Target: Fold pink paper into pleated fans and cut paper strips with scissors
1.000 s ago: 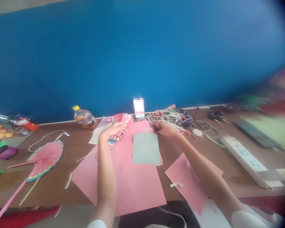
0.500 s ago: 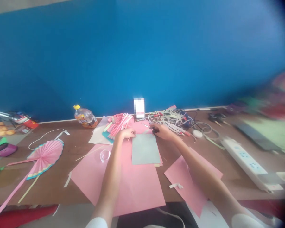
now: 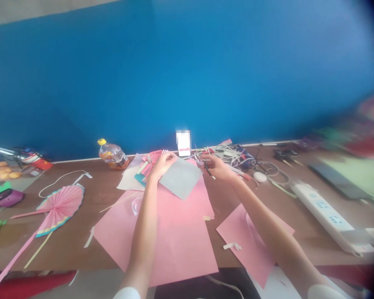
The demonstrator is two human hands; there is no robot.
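My left hand point(image 3: 164, 162) pinches the far corner of a pale grey-green sheet of paper point(image 3: 181, 178) and holds it lifted and turned above a large pink sheet point(image 3: 171, 232). My right hand point(image 3: 217, 167) is closed on dark-handled scissors point(image 3: 206, 165) just right of the grey sheet. Behind my left hand lies a bundle of folded pink paper fans point(image 3: 152, 162).
A brown table point(image 3: 81, 220) runs along a blue wall. A finished pink fan point(image 3: 60, 204) lies at left, a bottle point(image 3: 112, 154) at the back, a tangle of cables and paper strips point(image 3: 233, 154) behind my right hand, a white power strip point(image 3: 326, 211) at right, another pink sheet point(image 3: 252, 236) near me.
My left hand left the fan bundle, took the grey sheet by its far corner and lifted and turned it off the pink sheet. My right hand stayed in place with the scissors.
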